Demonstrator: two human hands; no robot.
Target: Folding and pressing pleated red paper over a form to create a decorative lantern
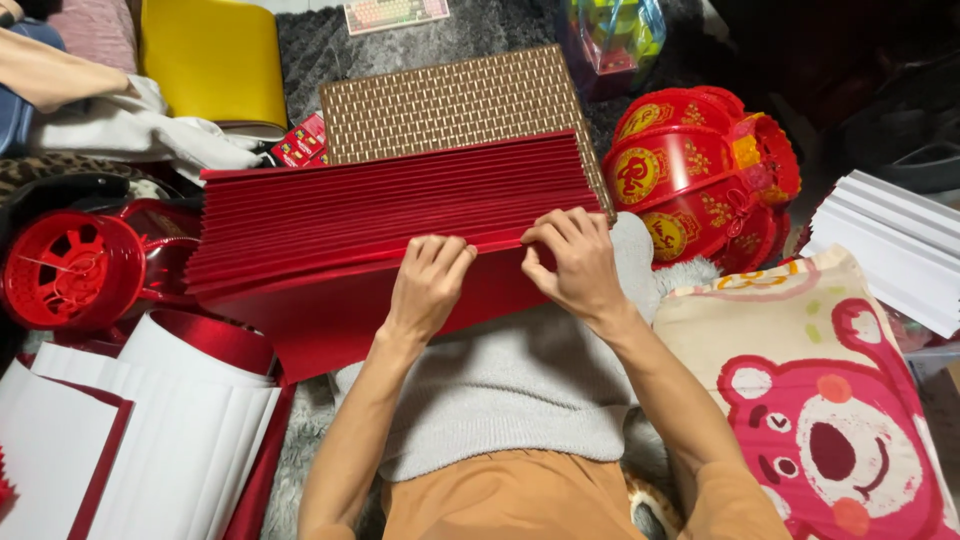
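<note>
A large red paper sheet (380, 215), pleated into many narrow accordion folds, lies across my lap on a woven brown board (450, 100). My left hand (428, 285) presses its curled fingers on the near flat part of the sheet, just below the last fold. My right hand (572, 262) pinches the same fold edge between thumb and fingers, a little to the right. Both hands touch the red sheet at its near edge.
Red lanterns with gold print (700, 175) sit to the right, a red plastic wheel frame (70, 270) to the left. White pleated sheets (895, 245) lie far right, more white and red sheets (150, 420) near left. A pink bear cushion (830, 420) rests beside my right arm.
</note>
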